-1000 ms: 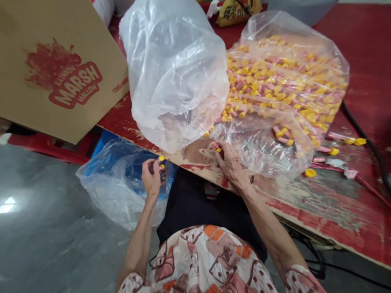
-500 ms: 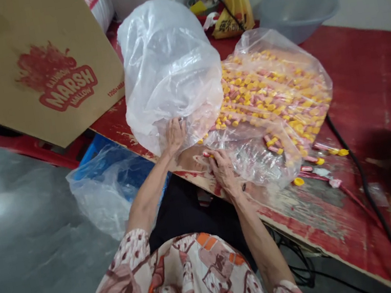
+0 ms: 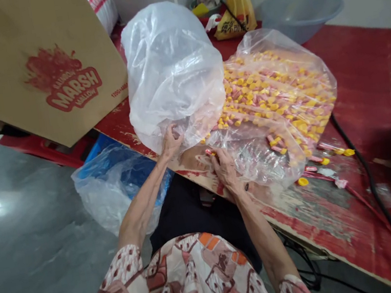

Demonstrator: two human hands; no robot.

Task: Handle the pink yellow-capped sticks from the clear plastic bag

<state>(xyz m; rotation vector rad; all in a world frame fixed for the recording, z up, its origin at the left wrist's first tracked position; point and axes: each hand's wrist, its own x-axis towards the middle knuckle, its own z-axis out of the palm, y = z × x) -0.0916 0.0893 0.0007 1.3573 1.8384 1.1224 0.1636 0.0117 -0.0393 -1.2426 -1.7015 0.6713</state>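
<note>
My left hand [image 3: 170, 142] pinches the lower edge of a puffed-up clear plastic bag [image 3: 171, 66] that stands on the red table [image 3: 373, 73]. My right hand [image 3: 224, 167] rests at the table's near edge with a small pink and yellow piece [image 3: 210, 153] between its fingertips. Just beyond it lies a flat clear bag [image 3: 277, 99] full of several pink tubes with yellow caps. A few loose tubes and yellow caps [image 3: 302, 181] lie on the table to the right.
A tilted cardboard box printed "MARSH MALLOW" [image 3: 38, 67] leans at the left. Below the table edge sits a blue bin lined with a clear bag [image 3: 111, 179]. A grey basin [image 3: 297, 6] and a yellow bag [image 3: 236, 8] stand at the back. A black cable [image 3: 373, 187] runs along the right.
My left hand left the blue bin, where it held a yellow-capped piece, and rose to the puffed bag's lower edge. My right hand stayed at the table edge.
</note>
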